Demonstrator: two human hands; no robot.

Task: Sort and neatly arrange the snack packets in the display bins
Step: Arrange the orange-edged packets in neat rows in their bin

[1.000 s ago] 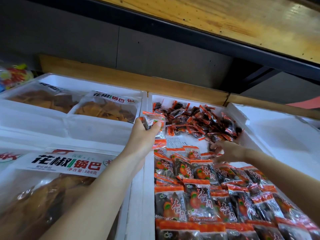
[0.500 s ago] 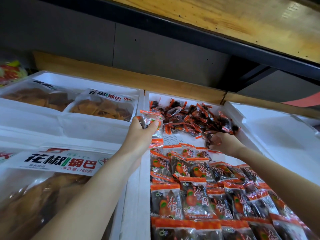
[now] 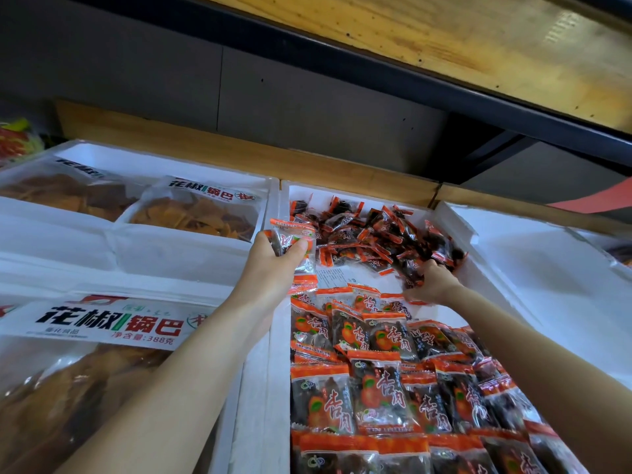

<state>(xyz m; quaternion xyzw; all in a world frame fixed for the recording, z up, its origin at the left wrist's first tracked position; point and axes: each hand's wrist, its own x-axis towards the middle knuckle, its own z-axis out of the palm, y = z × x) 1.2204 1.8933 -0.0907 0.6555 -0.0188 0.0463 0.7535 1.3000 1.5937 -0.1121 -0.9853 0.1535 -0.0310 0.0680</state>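
Observation:
A white foam bin [image 3: 273, 371] in the middle holds small orange-and-clear snack packets. Near me they lie in neat overlapping rows [image 3: 376, 388]; at the far end they form a loose heap [image 3: 372, 234]. My left hand [image 3: 273, 265] grips a small stack of these packets [image 3: 294, 241] above the bin's left wall. My right hand [image 3: 431, 282] reaches into the right side of the heap, its fingers curled into the loose packets.
Left foam bins hold large clear bags of brown crisps, one near [image 3: 102, 323] and one far [image 3: 205, 210]. A white foam bin [image 3: 547, 268] stands on the right. A wooden rail [image 3: 239, 155] and a dark wall close the back, with a shelf overhead.
My right hand has moved from the neat rows up and to the right into the loose heap. My left hand keeps holding its stack in about the same place.

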